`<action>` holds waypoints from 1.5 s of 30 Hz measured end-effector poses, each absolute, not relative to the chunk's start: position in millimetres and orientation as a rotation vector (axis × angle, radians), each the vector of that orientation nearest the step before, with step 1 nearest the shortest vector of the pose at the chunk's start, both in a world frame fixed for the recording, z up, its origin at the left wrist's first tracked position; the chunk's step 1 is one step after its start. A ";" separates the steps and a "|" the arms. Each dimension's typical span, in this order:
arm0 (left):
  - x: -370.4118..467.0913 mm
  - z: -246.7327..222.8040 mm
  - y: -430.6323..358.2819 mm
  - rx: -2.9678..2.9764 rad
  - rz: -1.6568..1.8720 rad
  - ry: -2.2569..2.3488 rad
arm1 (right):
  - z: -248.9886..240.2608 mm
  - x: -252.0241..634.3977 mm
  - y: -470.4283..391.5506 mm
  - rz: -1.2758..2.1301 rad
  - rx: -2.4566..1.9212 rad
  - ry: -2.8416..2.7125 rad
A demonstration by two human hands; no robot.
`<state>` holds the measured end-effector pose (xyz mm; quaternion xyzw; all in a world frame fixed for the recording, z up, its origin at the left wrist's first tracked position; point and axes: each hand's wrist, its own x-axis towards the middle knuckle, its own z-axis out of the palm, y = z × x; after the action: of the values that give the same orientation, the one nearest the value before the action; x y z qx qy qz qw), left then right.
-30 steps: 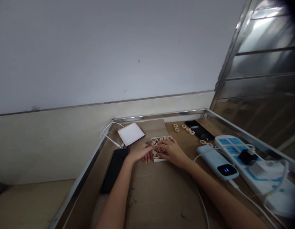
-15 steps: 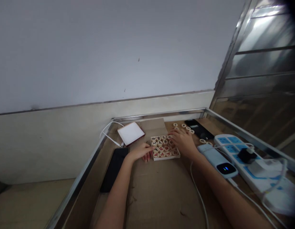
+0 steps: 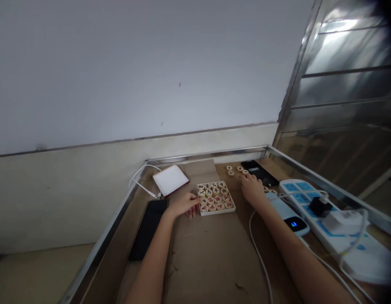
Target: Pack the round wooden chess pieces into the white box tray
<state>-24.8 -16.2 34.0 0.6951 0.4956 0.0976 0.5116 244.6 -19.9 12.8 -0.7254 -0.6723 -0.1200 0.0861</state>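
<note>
A shallow white box (image 3: pixel 219 212) holds rows of round wooden xiangqi pieces (image 3: pixel 218 199), with black characters at the back and red ones in front. My left hand (image 3: pixel 185 205) is closed on the box's left edge, its thumb on the rim and the fingers curled beside it. To the right of the box, my right hand (image 3: pixel 254 190) reaches down among loose pieces, fingers bent together. Its fingertips cover one spot beside a loose xiangqi piece (image 3: pixel 245 172); what they hold, if anything, is hidden. Other loose pieces (image 3: pixel 230 173) lie just beyond.
A white-faced box lid (image 3: pixel 171 180) and a black phone (image 3: pixel 148 230) lie at left. Another dark phone (image 3: pixel 260 173) sits behind my right hand. A light-blue device (image 3: pixel 295 223), a power strip (image 3: pixel 325 228) and white cables (image 3: pixel 260 257) crowd the right. A metal rail (image 3: pixel 208 154) borders the cardboard-covered surface.
My right hand has left the box's back right corner and moved right to the loose pieces, uncovering the pieces in the box. My left hand stays at the box's left edge. The view shifts slightly.
</note>
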 end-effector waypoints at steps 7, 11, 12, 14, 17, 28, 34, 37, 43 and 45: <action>-22.5 37.8 -19.7 1.680 0.258 1.214 | 17.9 250.8 -24.9 -0.341 -2.103 -1.995; -22.4 37.3 -20.0 1.680 0.236 1.222 | 30.7 233.9 -25.2 -0.123 -1.757 -2.079; -22.2 37.5 -20.2 1.682 0.233 1.219 | 34.4 227.8 -26.4 -0.013 -1.616 -2.138; -21.9 38.2 -20.9 1.694 0.237 1.215 | 40.4 215.6 -30.3 0.198 -1.362 -2.222; -21.8 38.6 -21.1 1.704 0.252 1.228 | 43.3 202.9 -36.1 0.334 -1.179 -2.265; -21.5 36.0 -20.0 1.670 0.254 1.231 | 29.1 188.6 -40.9 0.101 -1.249 -2.407; -22.4 35.0 -18.5 1.653 0.260 1.222 | 30.9 202.3 -27.9 -0.072 -1.490 -2.178; -22.6 35.0 -18.8 1.660 0.254 1.239 | 18.0 214.7 -11.6 -0.358 -1.753 -1.940; -23.9 32.7 -17.1 1.652 0.320 1.227 | -12.8 230.6 9.9 -0.442 -1.818 -2.094; -24.1 32.4 -16.0 1.652 0.335 1.223 | -15.3 234.1 7.7 -0.417 -1.859 -2.117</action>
<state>-24.1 -16.0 32.4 0.6847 0.5067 0.1390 0.5050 234.1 7.7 -15.3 -0.6458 -0.7352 -0.1449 0.1462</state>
